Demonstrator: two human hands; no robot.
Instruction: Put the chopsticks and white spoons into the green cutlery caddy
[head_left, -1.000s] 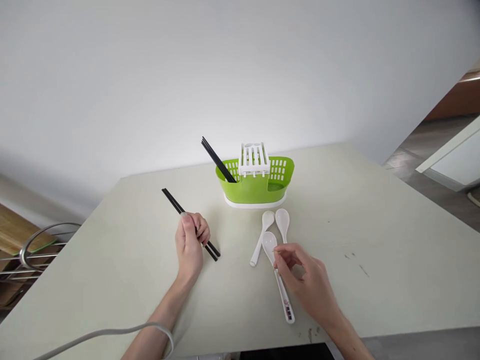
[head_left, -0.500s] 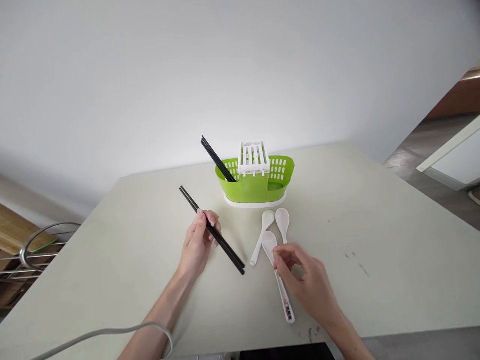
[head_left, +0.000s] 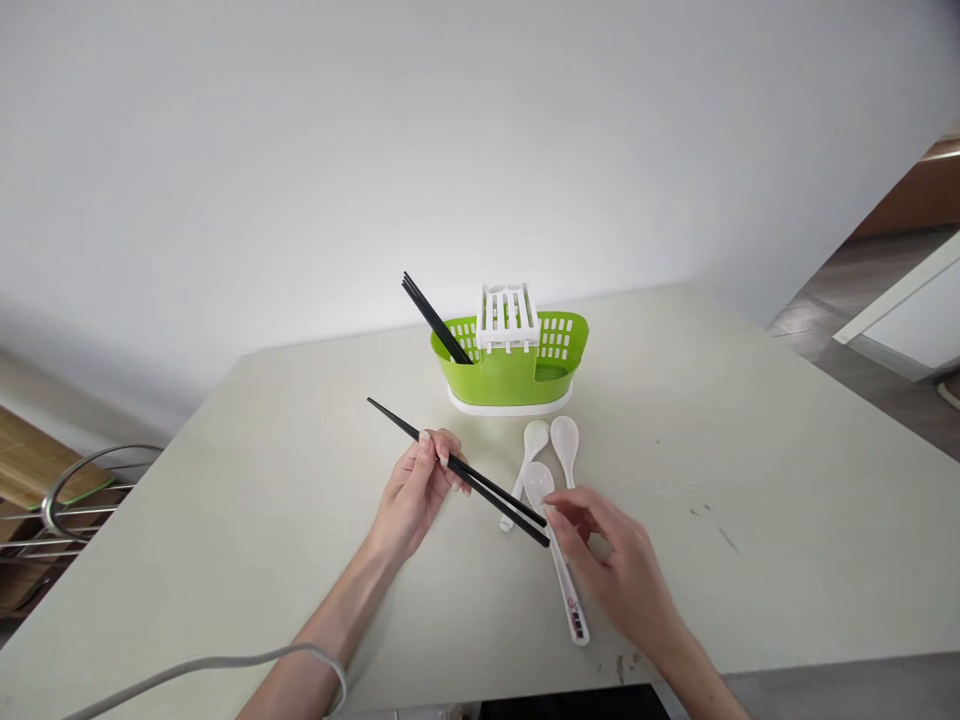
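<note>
A pair of black chopsticks [head_left: 491, 487] lies pinched between the thumb and fingers of my left hand [head_left: 421, 482], slanting down to the right. Their thick ends come close to the fingertips of my right hand [head_left: 600, 545], which is closed with thumb and forefinger together and nothing visible between them. Beneath that hand rests a white spoon [head_left: 564, 590] with a printed handle. Two more white spoons lie beside it, one spoon [head_left: 535, 437] to the left and another spoon [head_left: 565, 437] partly covered by my right hand.
Behind the spoons stands a green cutlery basket [head_left: 506, 382] with a white slotted holder [head_left: 508, 318]. Several black chopsticks [head_left: 435, 318] lean in its left side. A grey cable [head_left: 202, 663] crosses my left forearm. At far left is a metal rack [head_left: 56, 510] with a cutting board.
My left hand has moved right and slightly down with the chopsticks, bringing their thick ends close to my right fingertips. My right hand has barely moved.
</note>
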